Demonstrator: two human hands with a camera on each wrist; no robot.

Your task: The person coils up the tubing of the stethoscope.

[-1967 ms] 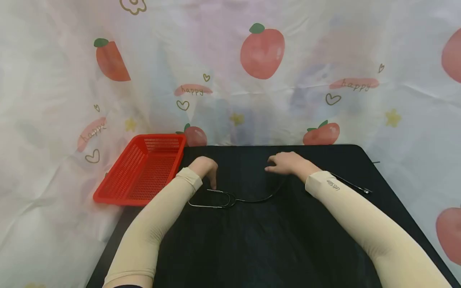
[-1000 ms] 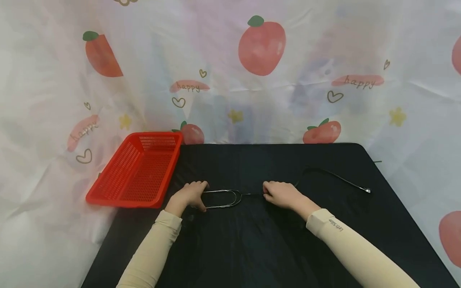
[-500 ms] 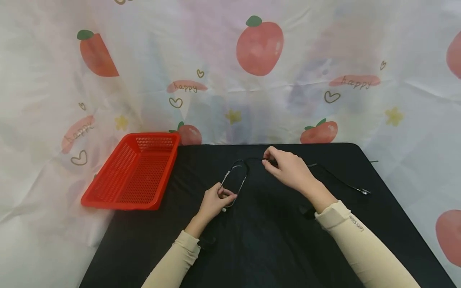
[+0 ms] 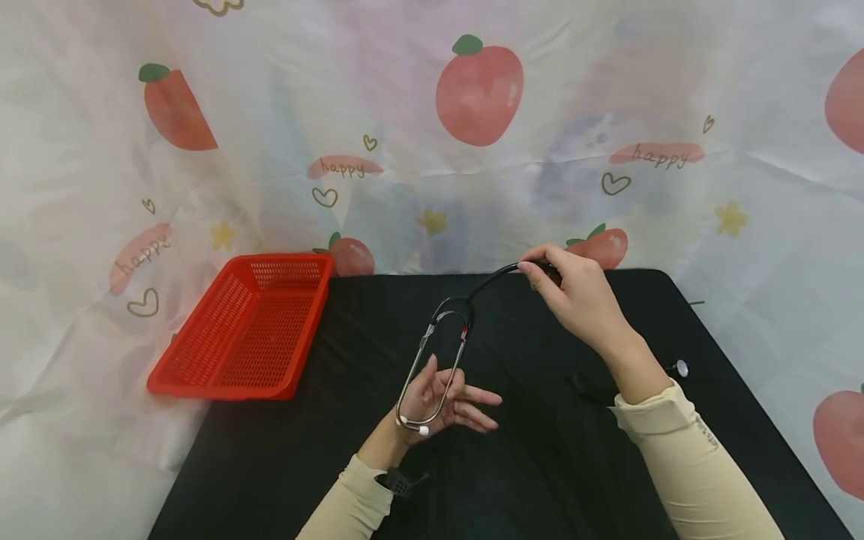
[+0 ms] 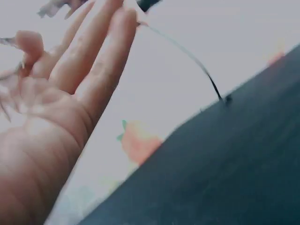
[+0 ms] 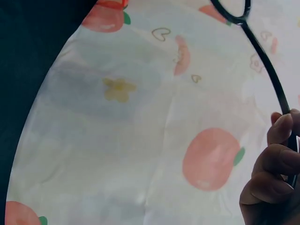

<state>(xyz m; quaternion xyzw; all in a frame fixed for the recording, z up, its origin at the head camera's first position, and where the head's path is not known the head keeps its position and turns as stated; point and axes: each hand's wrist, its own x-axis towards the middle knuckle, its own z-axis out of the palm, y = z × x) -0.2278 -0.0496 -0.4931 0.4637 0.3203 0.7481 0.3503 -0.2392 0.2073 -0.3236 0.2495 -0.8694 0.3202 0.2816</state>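
A stethoscope (image 4: 462,352) with black tubing and silver ear tubes hangs raised above the black table. My right hand (image 4: 577,300) pinches its black tube (image 4: 496,276) between thumb and fingers; the right wrist view shows the fingers curled round the tube (image 6: 269,65). Palm up, my left hand (image 4: 439,405) lies behind the ear tubes, its fingers spread out, with the white ear tips (image 4: 424,430) over the palm near the wrist. In the left wrist view the left hand (image 5: 70,89) has long, extended fingers. The chest piece (image 4: 682,368) shows beyond the right wrist, and the tubing between is partly hidden by the forearm.
A red plastic basket (image 4: 307,345) stands at the left side of the black table (image 4: 526,465). Behind the table hangs a pale curtain (image 4: 405,90) printed with fruit and hearts. A black wrist strap (image 4: 398,480) sits on the left wrist.
Both hands took hold of the stethoscope and lifted it off the table, turning its ear tubes toward me. The right hand rose with the tube; the left hand's fingers then spread apart.
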